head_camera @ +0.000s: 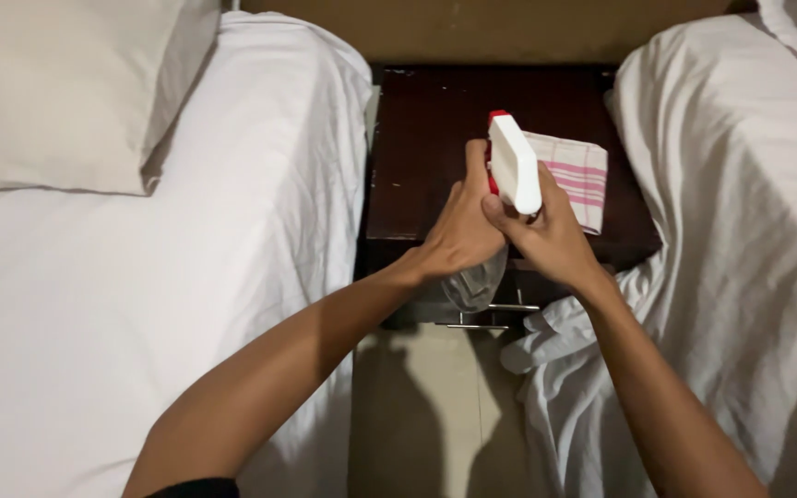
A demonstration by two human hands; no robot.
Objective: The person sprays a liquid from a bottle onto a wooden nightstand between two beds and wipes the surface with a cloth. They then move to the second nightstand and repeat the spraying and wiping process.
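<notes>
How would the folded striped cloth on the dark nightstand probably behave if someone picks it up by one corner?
The striped cloth would probably unfold and hang limp, since it looks thin and soft. It seems light, lying flat in a low fold on the nightstand. It should not roll or slide much.

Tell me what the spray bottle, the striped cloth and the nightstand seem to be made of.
Spray bottle: the body looks like clear thin plastic, the trigger head like matte white and red plastic.
Striped cloth: probably woven cotton, white with pink stripes, folded flat and soft at the edges.
Nightstand: seems to be dark wood or veneer with a dull sheen; which one I cannot tell.
</notes>
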